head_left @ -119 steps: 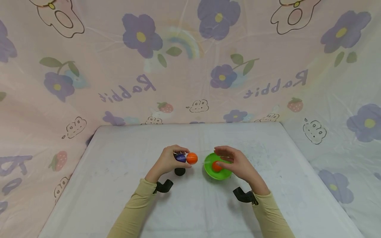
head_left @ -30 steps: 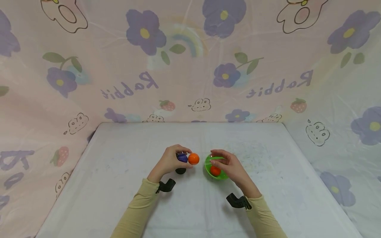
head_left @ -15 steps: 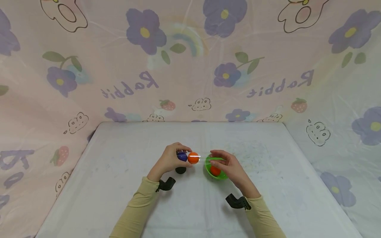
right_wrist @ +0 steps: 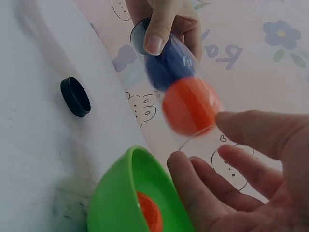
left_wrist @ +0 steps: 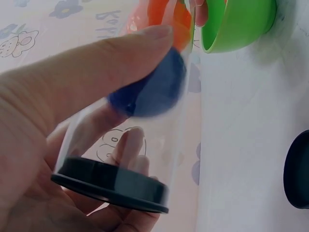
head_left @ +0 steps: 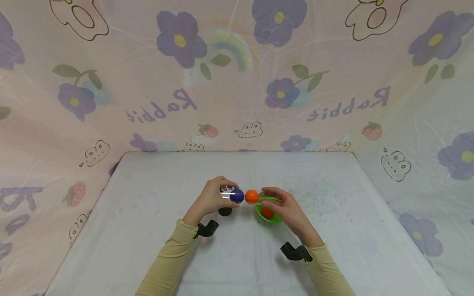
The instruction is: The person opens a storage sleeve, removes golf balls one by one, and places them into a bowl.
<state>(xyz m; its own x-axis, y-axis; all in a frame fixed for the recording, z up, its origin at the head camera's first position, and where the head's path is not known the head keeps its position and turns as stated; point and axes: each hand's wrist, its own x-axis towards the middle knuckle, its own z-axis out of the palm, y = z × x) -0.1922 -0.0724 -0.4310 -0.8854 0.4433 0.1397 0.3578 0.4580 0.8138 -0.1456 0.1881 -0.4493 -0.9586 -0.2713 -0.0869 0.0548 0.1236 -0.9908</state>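
Note:
My left hand (head_left: 212, 198) grips a clear tube (head_left: 225, 192) held level above the table. A black cap (left_wrist: 111, 182) closes its left end. Inside the tube are a dark blue ball (head_left: 237, 196) and, to its right, an orange ball (head_left: 252, 196) close to the open end. Thumb and fingertips of my right hand (head_left: 284, 202) pinch the rim of that open end, as the right wrist view shows. Below the right hand stands a green bowl (head_left: 273, 220), partly hidden by it, with another orange ball (head_left: 267, 212) inside.
On the white table (head_left: 177, 250), a loose black cap (head_left: 224, 211) lies under the left hand, left of the bowl. A printed cloth (head_left: 237, 94) hangs behind the table and along both sides.
Over the last half second both balls have slid right inside the tube, towards the right hand. Since four seconds ago, the right hand has moved slightly left from over the bowl.

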